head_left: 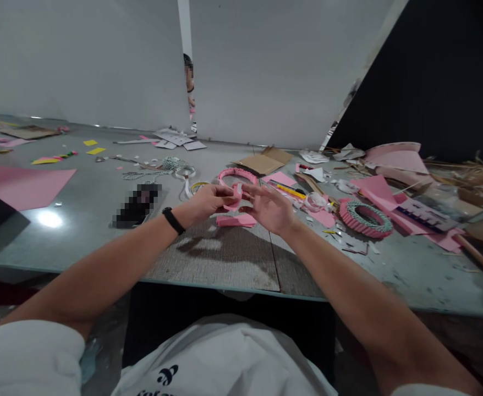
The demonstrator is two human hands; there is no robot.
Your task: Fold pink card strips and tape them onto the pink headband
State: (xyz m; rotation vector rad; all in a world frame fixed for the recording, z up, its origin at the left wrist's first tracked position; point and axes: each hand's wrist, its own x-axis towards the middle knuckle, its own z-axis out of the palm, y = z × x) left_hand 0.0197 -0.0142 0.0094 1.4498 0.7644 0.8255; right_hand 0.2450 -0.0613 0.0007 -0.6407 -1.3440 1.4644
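Observation:
Above the grey board (220, 258), my left hand (206, 204) pinches a small looped pink paper strip (237, 193) with a whitish patch on it. My right hand (272, 209) meets the strip from the other side, thumb and fingertips at its edge; its exact grip is partly hidden. Just below the hands lies a small stack of folded pink paper strips (236, 221). Behind them rests a pleated pink ring (237, 175). A yellow-and-white tape roll (196, 188) is near my left fingers.
To the right are a yellow cutter (291, 191), a pink ring with twisted cord (367, 219) and pink sheets (376, 192). Brown cardboard (264, 160) lies behind. Cord (171, 163) and a blurred dark object (137, 206) are left. A person (190, 82) shows through the partition gap.

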